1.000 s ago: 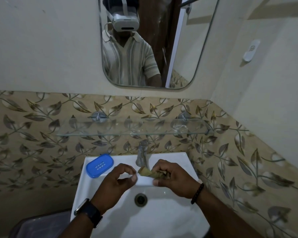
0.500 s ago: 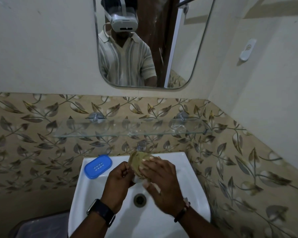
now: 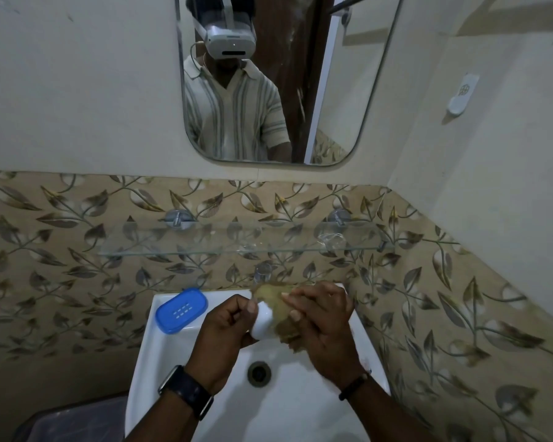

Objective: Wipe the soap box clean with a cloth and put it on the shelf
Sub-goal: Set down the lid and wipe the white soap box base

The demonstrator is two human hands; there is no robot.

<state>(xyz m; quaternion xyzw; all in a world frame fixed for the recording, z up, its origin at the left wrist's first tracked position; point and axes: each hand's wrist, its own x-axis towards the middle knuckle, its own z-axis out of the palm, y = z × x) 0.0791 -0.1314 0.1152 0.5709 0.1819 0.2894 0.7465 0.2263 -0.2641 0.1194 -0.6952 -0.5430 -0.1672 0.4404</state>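
Note:
Over the white sink (image 3: 186, 371) my left hand (image 3: 227, 330) grips a white soap box part (image 3: 263, 320), held tilted on edge. My right hand (image 3: 326, 323) presses a yellowish-brown cloth (image 3: 273, 296) against its right side, and the cloth covers much of it. A blue soap box piece (image 3: 182, 309) with small slots lies on the sink's back left corner, apart from both hands. The glass shelf (image 3: 224, 247) runs along the leaf-patterned tiles above the tap.
A chrome tap (image 3: 262, 272) stands behind my hands, partly hidden by the cloth. The drain (image 3: 259, 373) lies below them. A mirror (image 3: 268, 78) hangs above the shelf. A dark bin (image 3: 77, 419) sits at the lower left. The right wall stands close to the sink.
My right hand brought the cloth from a pinch beside the tap onto the white piece in my left hand. The camera has tilted slightly; the blue piece has not moved.

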